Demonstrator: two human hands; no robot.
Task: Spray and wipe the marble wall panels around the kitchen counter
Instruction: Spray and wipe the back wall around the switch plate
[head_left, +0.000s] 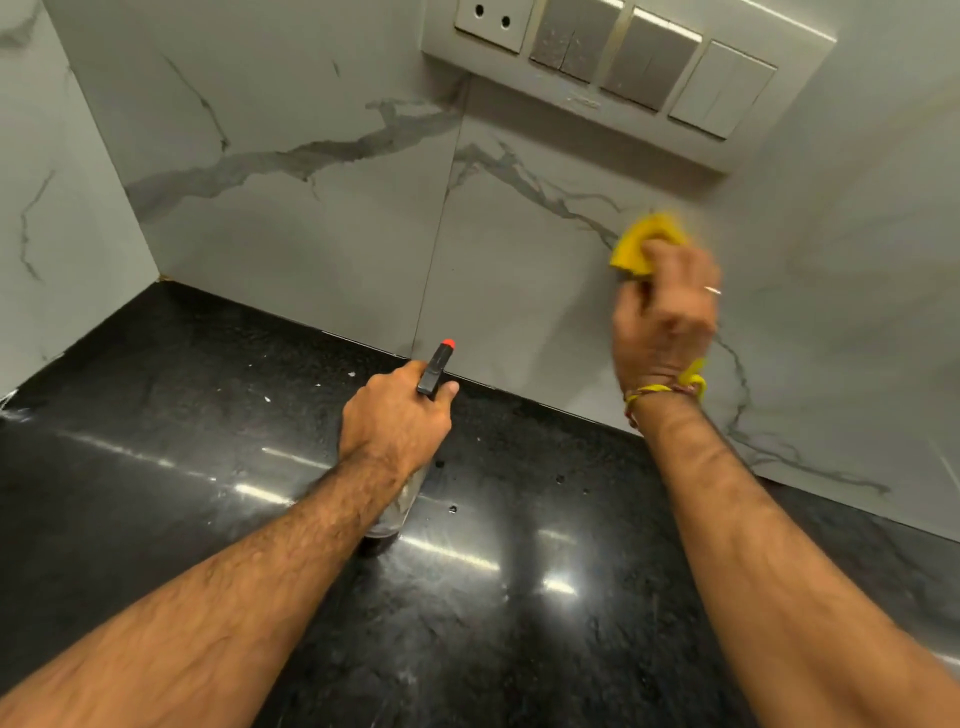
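A: Yellow, that's what catches the eye: a crumpled yellow cleaning cloth (645, 243) bunched in the right hand (665, 317), pressed against the white grey-veined marble wall panel (322, 218) at the back of the counter.

B: How is it held?

A: The fingers are curled round the cloth, gripping it, with only its upper part showing above the knuckles. The hand and cloth are blurred. There is a thin ring on one finger and a yellow and red thread band (670, 389) tied at the wrist.

B: And where on the wall?

A: Below the beige switch plate with a socket and rocker switches (623, 67), just right of the vertical seam between two panels, over a grey vein.

B: The left hand?

A: The left hand (397, 415) is wrapped round the neck of a clear spray bottle with a black trigger head and red nozzle tip (436, 366). The nozzle points at the foot of the back wall, near the seam. The bottle's clear base shows under the forearm, standing on the polished black speckled stone counter (208, 415), as far as one can tell.

B: Anything else?

A: A second marble panel (57, 208) meets the back one in the left corner. Small white specks lie on the counter.
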